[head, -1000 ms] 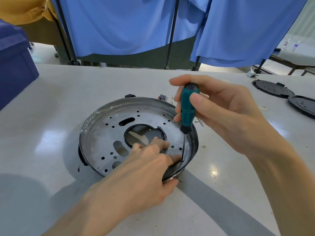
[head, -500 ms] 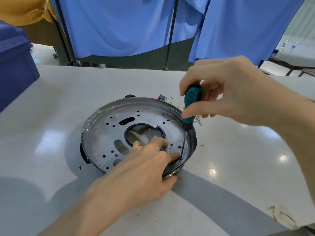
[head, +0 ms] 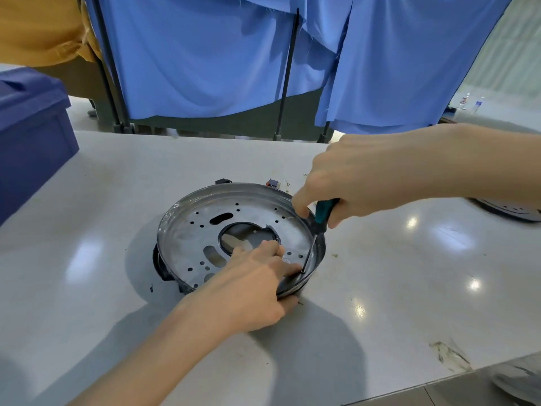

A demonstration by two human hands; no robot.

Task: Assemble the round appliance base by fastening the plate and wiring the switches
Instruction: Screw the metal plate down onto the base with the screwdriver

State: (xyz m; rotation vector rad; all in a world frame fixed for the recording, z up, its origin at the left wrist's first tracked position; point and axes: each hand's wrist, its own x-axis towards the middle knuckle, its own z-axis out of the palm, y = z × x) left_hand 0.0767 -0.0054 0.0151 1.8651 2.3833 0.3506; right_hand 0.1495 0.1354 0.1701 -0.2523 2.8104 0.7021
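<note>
Gripping screwdriver (head: 326, 210), right hand (head: 366, 183) sets tip on plate (head: 187, 232).

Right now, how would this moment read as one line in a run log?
phase: fastening plate | right hand: grips screwdriver, tip on plate near rim | left hand: holds round base rim beside tip

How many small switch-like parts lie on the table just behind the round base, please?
2: a black part behind the round base's far rim, left of centre, and a red-and-blue part further right, near the right hand. More may be hidden behind the rim.
</note>
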